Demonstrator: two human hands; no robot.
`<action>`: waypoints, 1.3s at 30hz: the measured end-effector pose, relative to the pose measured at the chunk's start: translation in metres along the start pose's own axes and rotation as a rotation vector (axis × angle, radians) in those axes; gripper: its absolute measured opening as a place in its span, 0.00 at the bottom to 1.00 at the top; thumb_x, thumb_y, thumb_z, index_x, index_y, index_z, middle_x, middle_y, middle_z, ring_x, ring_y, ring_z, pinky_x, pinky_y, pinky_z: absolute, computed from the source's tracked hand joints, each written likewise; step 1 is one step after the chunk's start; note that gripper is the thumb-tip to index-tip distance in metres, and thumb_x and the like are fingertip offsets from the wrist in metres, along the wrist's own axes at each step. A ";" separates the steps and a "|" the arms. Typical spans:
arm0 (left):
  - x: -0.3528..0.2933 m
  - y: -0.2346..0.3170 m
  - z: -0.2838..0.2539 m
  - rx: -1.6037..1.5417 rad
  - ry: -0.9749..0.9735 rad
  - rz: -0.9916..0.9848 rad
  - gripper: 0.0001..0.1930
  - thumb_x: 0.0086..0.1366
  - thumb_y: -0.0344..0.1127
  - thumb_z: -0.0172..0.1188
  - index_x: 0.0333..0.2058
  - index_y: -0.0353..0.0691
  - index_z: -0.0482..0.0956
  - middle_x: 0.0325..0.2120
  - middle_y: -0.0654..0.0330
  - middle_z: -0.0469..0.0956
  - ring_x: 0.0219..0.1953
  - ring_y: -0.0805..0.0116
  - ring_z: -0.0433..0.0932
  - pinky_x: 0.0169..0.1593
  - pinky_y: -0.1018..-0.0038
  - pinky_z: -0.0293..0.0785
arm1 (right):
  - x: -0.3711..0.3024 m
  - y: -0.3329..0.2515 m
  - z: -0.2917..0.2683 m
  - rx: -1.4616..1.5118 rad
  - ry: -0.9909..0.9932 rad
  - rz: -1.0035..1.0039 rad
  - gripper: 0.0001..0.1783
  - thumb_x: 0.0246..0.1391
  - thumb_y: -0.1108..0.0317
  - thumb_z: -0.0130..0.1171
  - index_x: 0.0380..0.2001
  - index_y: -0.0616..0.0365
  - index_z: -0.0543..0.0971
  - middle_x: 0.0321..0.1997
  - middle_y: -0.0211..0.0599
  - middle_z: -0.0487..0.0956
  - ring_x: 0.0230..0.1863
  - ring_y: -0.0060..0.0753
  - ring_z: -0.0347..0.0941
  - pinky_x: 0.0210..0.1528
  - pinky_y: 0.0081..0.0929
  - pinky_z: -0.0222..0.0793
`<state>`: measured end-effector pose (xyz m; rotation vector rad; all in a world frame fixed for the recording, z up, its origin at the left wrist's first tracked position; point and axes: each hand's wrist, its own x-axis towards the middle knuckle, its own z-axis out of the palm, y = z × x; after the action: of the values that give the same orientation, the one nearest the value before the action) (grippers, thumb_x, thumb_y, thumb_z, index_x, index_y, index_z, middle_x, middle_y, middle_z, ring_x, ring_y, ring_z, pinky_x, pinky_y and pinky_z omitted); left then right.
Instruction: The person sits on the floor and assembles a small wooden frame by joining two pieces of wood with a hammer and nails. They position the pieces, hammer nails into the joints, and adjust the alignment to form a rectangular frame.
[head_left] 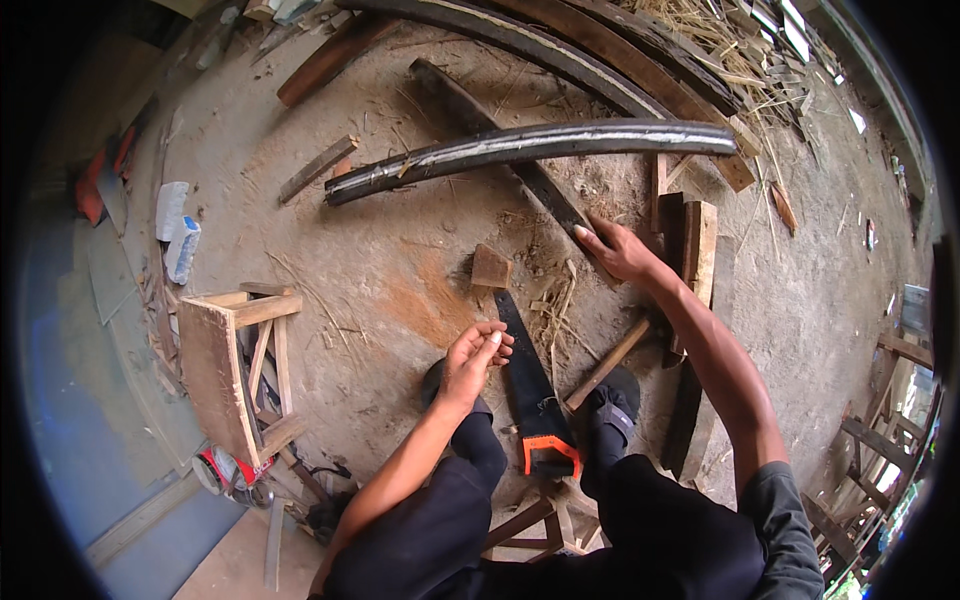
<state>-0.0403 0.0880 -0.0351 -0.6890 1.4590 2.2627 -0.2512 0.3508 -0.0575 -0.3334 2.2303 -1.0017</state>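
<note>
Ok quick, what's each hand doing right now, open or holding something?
Left hand: loosely open, fingers curled, nothing visible in it.
Right hand: closed around the near end of a dark wooden beam.

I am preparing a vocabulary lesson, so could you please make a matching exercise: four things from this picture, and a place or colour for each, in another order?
1. handsaw
2. right hand
3. small wood block
4. left hand

A. on a dark plank
B. black and orange
C. curled, left of the handsaw
D. just beyond the handsaw's tip

1-B, 2-A, 3-D, 4-C
</note>
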 end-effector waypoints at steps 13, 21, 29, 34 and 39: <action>-0.002 -0.004 -0.008 0.026 0.016 -0.047 0.12 0.74 0.36 0.54 0.51 0.38 0.75 0.41 0.60 0.80 0.42 0.72 0.79 0.47 0.73 0.77 | -0.001 0.004 0.042 1.367 -0.322 0.109 0.40 0.68 0.33 0.37 0.60 0.60 0.72 0.50 0.54 0.81 0.42 0.41 0.82 0.42 0.35 0.81; -0.001 -0.003 -0.003 0.054 0.002 -0.060 0.12 0.74 0.36 0.53 0.51 0.38 0.75 0.41 0.59 0.81 0.42 0.72 0.79 0.47 0.73 0.77 | -0.001 0.031 0.061 0.569 0.152 0.132 0.35 0.65 0.41 0.57 0.52 0.68 0.79 0.49 0.35 0.81 0.46 0.24 0.74 0.50 0.25 0.69; -0.002 -0.005 -0.003 0.044 0.005 -0.076 0.12 0.74 0.37 0.55 0.50 0.39 0.76 0.38 0.62 0.81 0.39 0.76 0.78 0.44 0.78 0.76 | -0.013 0.030 0.049 0.362 0.057 0.199 0.40 0.60 0.37 0.60 0.57 0.64 0.78 0.51 0.47 0.83 0.54 0.37 0.77 0.55 0.34 0.72; -0.001 -0.008 -0.001 0.058 -0.002 -0.090 0.12 0.74 0.37 0.55 0.51 0.38 0.76 0.39 0.62 0.80 0.40 0.76 0.78 0.44 0.78 0.76 | -0.015 0.027 0.037 0.485 -0.060 0.267 0.39 0.58 0.35 0.60 0.59 0.58 0.79 0.52 0.42 0.83 0.54 0.33 0.77 0.54 0.32 0.73; -0.002 -0.007 -0.001 0.068 0.009 -0.100 0.12 0.74 0.37 0.55 0.50 0.38 0.76 0.39 0.62 0.81 0.39 0.76 0.78 0.44 0.78 0.76 | -0.005 0.042 0.037 0.497 -0.093 0.280 0.37 0.59 0.35 0.61 0.57 0.55 0.81 0.51 0.40 0.83 0.48 0.29 0.77 0.51 0.29 0.74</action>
<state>-0.0347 0.0899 -0.0393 -0.7354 1.4652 2.1276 -0.2210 0.3603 -0.1044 0.1465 1.8039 -1.3028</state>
